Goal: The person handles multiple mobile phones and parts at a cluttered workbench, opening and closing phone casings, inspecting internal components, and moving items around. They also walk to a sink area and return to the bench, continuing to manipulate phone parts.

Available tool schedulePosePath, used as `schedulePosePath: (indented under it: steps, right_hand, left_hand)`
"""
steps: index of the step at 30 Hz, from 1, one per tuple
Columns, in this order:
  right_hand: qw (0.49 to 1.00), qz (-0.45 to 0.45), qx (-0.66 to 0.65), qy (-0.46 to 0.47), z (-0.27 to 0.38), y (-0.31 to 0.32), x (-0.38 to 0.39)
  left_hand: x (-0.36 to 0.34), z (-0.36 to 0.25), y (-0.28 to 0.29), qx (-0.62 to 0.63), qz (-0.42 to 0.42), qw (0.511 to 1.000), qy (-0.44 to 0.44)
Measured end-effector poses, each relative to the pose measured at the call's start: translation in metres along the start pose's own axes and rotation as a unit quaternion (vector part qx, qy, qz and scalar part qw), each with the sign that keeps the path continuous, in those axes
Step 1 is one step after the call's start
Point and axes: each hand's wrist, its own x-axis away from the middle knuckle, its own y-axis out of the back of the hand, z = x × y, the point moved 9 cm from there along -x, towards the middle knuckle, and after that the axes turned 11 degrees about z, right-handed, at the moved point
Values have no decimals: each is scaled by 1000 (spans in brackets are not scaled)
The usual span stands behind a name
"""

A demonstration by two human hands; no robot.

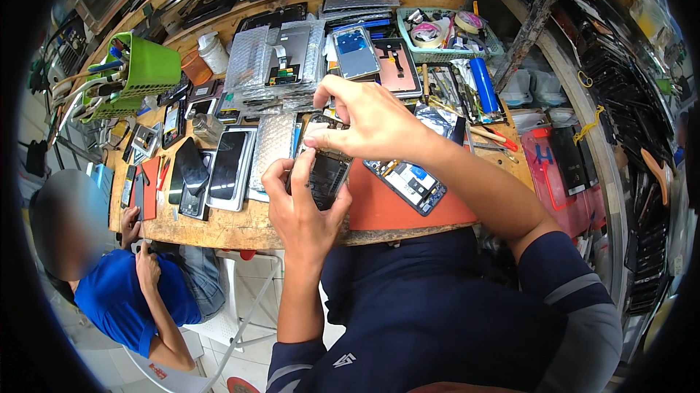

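Observation:
My left hand (302, 207) is closed around a dark phone part (329, 174), perhaps an opened phone's frame, tilted up above the bench edge. Over its upper end reaches my right hand (372, 119), thumb and index finger pinched together. Something small and pale seems to show near those fingertips, but I cannot make out what it is. Beneath both hands lies an orange-red work mat (379, 207). On the mat, to the right, an opened phone (412, 185) shows its inner parts. Bubble wrap (273, 149) lies just left of my hands.
Phones (227, 167) crowd the wooden bench (240, 227) on the left. Wrapped screens (255, 57) are stacked behind. A teal basket (437, 54) holds tape rolls; a blue cylinder (483, 85) and tools lie right. A green basket (152, 65) stands left. Another person (138, 291) sits at left, holding a thin tool.

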Motion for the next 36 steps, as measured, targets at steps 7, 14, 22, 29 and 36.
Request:
schedulePosePath:
  steps: [7, 14, 22, 29, 36]
  right_hand:
    - [939, 97, -328, 21, -37, -31, -19]
    - [943, 85, -321, 29, -20, -30, -13]
    - [977, 62, -197, 53, -7, -23, -2]
    - [891, -23, -453, 5, -36, -3, 27]
    - [925, 76, -367, -60, -78, -45, 77]
  left_hand:
    - [0, -6, 6, -21, 10, 1000, -11]
    - [1, -13, 5, -15, 7, 999, -37]
    - [1, -13, 3, -8, 5, 999, -43]
    - [16, 42, -47, 748, 100, 641, 144]
    - [14, 27, -56, 950, 91, 295, 43]
